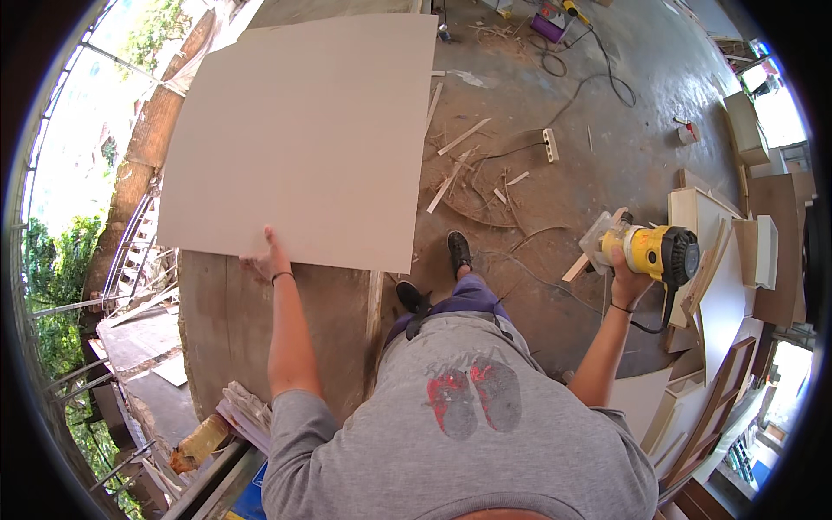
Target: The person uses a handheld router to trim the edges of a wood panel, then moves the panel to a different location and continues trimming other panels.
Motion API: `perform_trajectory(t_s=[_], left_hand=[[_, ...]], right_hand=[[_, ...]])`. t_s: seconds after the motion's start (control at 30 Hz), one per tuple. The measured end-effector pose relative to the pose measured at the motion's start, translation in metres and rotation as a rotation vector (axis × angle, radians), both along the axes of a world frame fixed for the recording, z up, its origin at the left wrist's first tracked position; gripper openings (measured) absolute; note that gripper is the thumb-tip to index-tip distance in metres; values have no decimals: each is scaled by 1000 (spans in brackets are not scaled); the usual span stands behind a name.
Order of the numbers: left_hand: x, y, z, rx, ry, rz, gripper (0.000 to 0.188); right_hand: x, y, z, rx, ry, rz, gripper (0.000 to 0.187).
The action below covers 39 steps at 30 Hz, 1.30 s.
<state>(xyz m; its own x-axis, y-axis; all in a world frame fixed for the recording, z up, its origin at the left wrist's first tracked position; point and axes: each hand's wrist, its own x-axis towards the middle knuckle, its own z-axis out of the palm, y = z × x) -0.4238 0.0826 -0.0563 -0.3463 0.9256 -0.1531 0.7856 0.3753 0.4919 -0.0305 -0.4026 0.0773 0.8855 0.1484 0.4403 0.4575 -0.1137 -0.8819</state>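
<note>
A large pale panel lies on a brown workbench, overhanging its right side. My left hand grips the panel's near edge, with one digit extended over the top face; some fingers are partly hidden by the edge. Off to the right, my right hand is closed around a yellow and black trim router, held above the floor and away from the panel. The router lies sideways, its clear base facing left and its black cap to the right. A cord hangs from it past my wrist.
Wood strips and shavings litter the floor beside the bench. A white power strip and cables lie farther back, near a purple box. Cut boards lean at right; a small paint pot stands beyond.
</note>
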Motion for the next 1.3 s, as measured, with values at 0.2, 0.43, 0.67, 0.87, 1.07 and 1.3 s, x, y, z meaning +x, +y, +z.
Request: perform_trajectory(t_s=[0.2, 0.43, 0.67, 0.87, 1.07, 1.3], left_hand=[[1, 16, -10, 116, 95, -12, 113], [39, -42, 13, 174, 271, -923, 101], [17, -48, 54, 90, 326, -1324, 121], [20, -49, 52, 51, 363, -1303, 122], [23, -51, 55, 59, 358, -1293, 120], [22, -51, 53, 78, 366, -1291, 118]], right_hand=[[-54, 36, -12, 22, 24, 97, 63], [-84, 118, -25, -200, 87, 369, 55], [-90, 219, -35, -333, 87, 615, 43], [-79, 265, -50, -438, 16, 682, 40], [-79, 278, -52, -441, 48, 664, 41], [-83, 284, -59, -397, 57, 641, 43]])
